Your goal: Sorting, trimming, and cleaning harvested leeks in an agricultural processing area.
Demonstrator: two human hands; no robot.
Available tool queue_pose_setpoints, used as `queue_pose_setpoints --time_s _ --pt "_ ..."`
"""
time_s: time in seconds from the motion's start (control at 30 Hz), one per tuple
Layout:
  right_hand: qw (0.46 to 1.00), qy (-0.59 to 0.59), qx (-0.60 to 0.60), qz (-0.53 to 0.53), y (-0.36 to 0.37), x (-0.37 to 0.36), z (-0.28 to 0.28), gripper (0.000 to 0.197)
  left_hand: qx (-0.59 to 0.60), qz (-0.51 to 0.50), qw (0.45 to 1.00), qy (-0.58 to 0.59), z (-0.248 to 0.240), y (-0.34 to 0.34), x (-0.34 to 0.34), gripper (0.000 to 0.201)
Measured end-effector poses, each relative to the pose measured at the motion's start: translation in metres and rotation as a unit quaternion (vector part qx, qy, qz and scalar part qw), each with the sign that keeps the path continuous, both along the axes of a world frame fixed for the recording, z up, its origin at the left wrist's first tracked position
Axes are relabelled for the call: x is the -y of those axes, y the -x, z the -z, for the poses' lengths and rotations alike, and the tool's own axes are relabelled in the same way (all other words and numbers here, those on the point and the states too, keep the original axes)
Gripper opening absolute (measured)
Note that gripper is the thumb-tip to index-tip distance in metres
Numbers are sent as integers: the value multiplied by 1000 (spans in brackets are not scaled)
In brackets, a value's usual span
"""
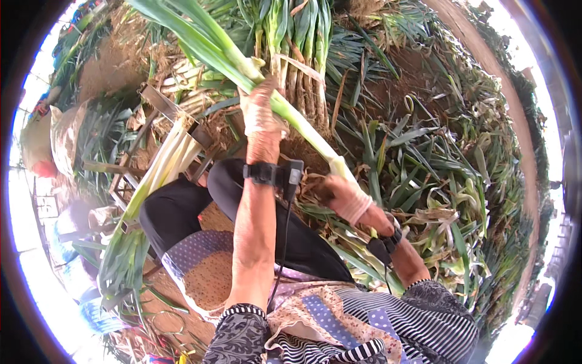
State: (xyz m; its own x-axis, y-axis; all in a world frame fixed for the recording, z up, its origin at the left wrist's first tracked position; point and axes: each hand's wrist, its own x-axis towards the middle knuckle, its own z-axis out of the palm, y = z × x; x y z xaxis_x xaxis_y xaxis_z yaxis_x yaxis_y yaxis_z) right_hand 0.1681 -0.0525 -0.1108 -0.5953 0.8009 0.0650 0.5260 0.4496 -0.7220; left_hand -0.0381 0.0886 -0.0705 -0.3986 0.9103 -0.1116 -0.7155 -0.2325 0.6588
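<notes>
Just above the person's dark-trousered knees, a long leek (306,129) slants from upper left down toward the right, its pale root end lowest. The left hand (260,109) has its fingers wrapped around the stalk; the right hand (344,195) is at the root end, its fingers curled and partly blurred, so I can't tell whether they pinch the outer skin or only brush it. To my eye, a hard tug down there could snap the stalk or tear sound layers, and if the left grip slackened, the heavy green top could swing it loose. The black cord (280,242) hanging from the left wrist's device might snag too. Around them, brown earth (418,76) shows between litter, with a tangled heap of leaves (418,158) at the right. An upright bunch of leeks (297,67) stands beyond the hands, more lie across a metal frame (162,104) at the left, and bright light glares along the edges.
</notes>
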Motion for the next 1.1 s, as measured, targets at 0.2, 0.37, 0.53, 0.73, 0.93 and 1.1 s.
queue_pose_setpoints --time_s 0.2,0.37,0.53,0.73,0.93,1.1 --pt "918 214 286 173 -108 110 68 16 -16 -22 999 24 -12 19 4 28" --pt "883 266 324 211 -144 169 109 19 27 13 999 17 -19 0 17 28" --pt "830 393 291 269 -198 247 84 23 -50 -78 995 41 -39 15 27 30" --pt "688 583 239 360 -265 299 54 33 4 -40 999 -24 -37 39 17 21" --pt "872 221 241 363 -163 130 29 28 12 -31 999 -15 -35 35 16 22" --pt "916 225 -170 284 -92 39 11 33 54 3 997 -63 -24 40 17 30"
